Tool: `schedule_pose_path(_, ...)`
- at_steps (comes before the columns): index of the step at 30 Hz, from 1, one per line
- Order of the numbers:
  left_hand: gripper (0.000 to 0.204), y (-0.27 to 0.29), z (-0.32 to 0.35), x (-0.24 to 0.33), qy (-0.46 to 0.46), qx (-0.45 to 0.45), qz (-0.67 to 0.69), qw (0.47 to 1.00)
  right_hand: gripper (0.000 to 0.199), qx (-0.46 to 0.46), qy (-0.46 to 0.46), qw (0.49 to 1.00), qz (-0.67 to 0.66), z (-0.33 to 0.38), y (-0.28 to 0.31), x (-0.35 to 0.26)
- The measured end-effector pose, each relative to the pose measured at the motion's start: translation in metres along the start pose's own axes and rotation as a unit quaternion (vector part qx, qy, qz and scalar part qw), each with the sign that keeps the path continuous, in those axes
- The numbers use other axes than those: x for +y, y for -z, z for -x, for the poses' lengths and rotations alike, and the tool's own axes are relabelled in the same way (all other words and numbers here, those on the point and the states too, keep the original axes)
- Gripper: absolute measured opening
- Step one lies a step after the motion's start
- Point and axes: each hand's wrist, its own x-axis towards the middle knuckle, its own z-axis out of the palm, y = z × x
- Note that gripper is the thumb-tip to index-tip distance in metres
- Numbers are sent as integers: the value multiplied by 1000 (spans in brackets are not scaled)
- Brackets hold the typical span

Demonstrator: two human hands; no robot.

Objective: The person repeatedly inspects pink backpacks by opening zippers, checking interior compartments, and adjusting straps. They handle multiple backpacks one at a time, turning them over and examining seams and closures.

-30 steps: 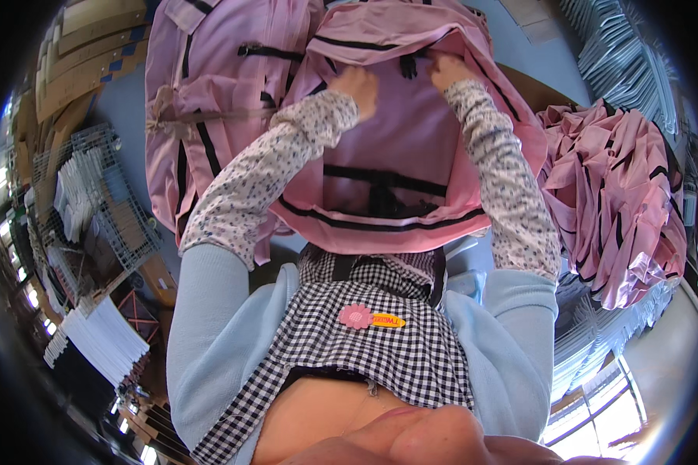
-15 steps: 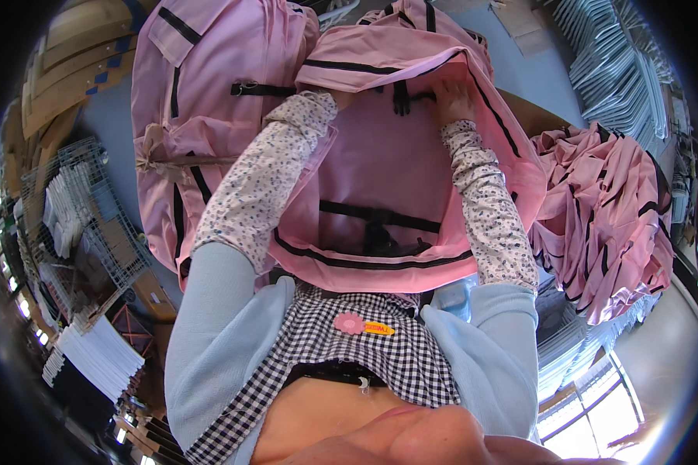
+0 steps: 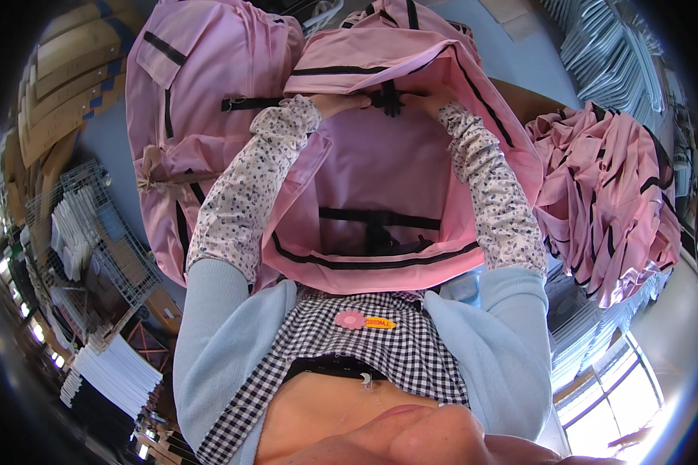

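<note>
A large pink bag (image 3: 364, 277) lies unzipped in front of me, its black zipper running along the rim of the opening. At the far side of the opening, my left hand (image 3: 340, 104) and my right hand (image 3: 431, 101) meet from either side at a black strap buckle (image 3: 386, 99). The fingers of both hands are closed on it, partly hidden by the pink fabric and the shade inside. Lower in the bag a second black strap (image 3: 380, 218) crosses the lining, with a dark buckle near its middle.
Another full pink bag (image 3: 209, 70) with black trim stands at the left. A heap of folded pink pieces (image 3: 609, 194) lies at the right. White hangers (image 3: 605, 54) are stacked at the far right, cardboard boxes (image 3: 74, 70) at the far left, a wire basket (image 3: 93, 232) below them.
My right hand has moved left, out of the bag's far right corner, to the black buckle. My left hand has come from behind the rim to the same buckle.
</note>
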Motion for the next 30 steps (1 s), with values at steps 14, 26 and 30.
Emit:
schedule_pose_path(14, 43, -53, -6, -18, 41, 58, 40, 997, 51, 9, -19, 982, 190, 3, -19, -2)
schedule_pose_path(26, 22, -146, 138, 55, 47, 33, -335, 941, 61, 256, -161, 924, 232, -89, -52, -43)
schedule_pose_path(30, 32, -187, 183, 26, 25, 84, -338, 937, 55, 220, -106, 948, 206, -79, -51, -68)
